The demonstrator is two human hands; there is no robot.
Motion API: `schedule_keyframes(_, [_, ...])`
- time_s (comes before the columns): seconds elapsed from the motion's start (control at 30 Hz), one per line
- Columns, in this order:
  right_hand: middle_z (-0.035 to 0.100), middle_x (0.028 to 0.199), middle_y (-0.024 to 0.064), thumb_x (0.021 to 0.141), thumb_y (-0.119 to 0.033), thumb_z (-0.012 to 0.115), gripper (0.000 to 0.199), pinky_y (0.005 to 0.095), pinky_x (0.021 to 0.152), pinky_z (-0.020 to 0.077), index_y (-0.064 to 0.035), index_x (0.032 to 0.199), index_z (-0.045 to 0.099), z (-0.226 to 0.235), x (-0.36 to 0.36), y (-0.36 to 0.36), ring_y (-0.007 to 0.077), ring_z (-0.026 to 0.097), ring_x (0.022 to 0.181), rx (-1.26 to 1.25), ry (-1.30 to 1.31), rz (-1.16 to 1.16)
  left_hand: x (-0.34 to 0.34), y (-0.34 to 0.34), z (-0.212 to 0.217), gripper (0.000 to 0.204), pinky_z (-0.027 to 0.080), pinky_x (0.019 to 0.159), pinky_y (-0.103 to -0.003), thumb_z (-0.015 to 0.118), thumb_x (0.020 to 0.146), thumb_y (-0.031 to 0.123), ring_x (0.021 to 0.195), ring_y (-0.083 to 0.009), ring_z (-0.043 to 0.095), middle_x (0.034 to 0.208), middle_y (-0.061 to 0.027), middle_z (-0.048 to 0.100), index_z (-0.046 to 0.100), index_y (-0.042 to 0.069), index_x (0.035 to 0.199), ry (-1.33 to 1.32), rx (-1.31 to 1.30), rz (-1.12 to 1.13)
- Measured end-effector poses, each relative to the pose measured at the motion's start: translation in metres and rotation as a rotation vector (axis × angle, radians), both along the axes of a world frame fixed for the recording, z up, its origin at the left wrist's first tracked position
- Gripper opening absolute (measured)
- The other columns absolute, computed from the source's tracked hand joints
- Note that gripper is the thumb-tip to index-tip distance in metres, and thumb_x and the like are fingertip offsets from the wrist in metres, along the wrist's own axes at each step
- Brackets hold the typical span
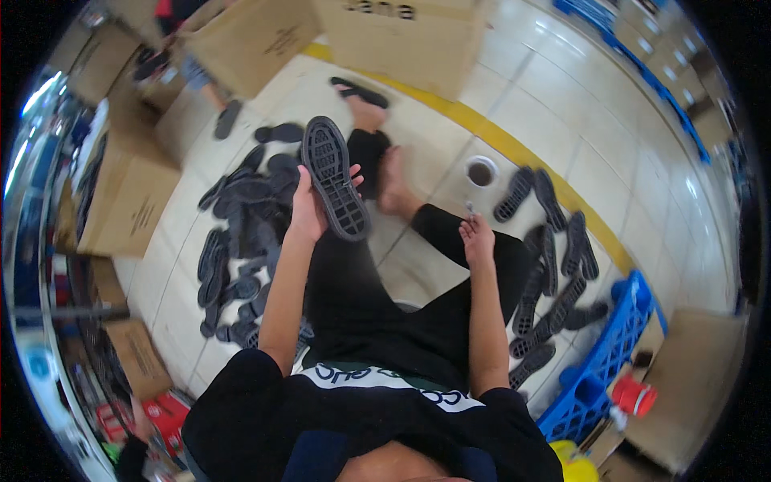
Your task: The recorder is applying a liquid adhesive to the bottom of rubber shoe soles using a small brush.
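Note:
My left hand is closed around the edges of a black shoe sole, raised in front of me with its grid of recesses facing up. My right hand, fingers curled, pinches a small pale, thin tool whose kind is too small to tell. Just beyond it on the floor stands a round white cup with something dark inside. A heap of black shoe soles lies to the left. More shoe soles are spread at the right, beside my bent leg.
Large cardboard boxes stand ahead, and another box is at the left. A blue plastic pallet leans at the near right beside a red object. Another person's leg shows at the far left. A yellow line crosses the tiled floor.

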State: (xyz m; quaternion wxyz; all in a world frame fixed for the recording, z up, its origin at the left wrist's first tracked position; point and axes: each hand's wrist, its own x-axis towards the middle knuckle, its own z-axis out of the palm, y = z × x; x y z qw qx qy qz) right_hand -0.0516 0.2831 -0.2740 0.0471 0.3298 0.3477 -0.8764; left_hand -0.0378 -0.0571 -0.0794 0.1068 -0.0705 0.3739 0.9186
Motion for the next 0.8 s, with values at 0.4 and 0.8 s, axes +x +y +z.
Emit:
schedule_keyframes(0.4, [0.067, 0.084, 0.0091, 0.091, -0.021, 0.063, 0.025, 0.0262, 0.066, 0.0506, 0.0033, 0.098, 0.066, 0.006, -0.023, 0.013, 0.0147, 0.064, 0.076, 0.767, 0.051, 0.268, -0.116, 0.104, -0.253, 0.065, 0.044, 0.098, -0.051, 0.029, 0.099, 0.054, 0.110, -0.0341, 0.058, 0.121, -0.0197, 0.059, 0.044, 0.002, 0.134, -0.513, 0.176, -0.105])
schedule_keyframes(0.8, [0.069, 0.074, 0.0160, 0.081, -0.022, 0.069, 0.027, 0.0326, 0.062, 0.0513, 0.0026, 0.091, 0.071, -0.074, -0.189, 0.076, 0.0214, 0.067, 0.063, 1.509, 0.059, 0.517, -0.122, 0.090, -0.256, 0.053, 0.041, 0.101, -0.035, 0.044, 0.100, 0.046, 0.116, -0.0235, 0.054, 0.130, -0.0110, 0.056, 0.050, 0.004, 0.132, -0.561, 0.182, -0.024])
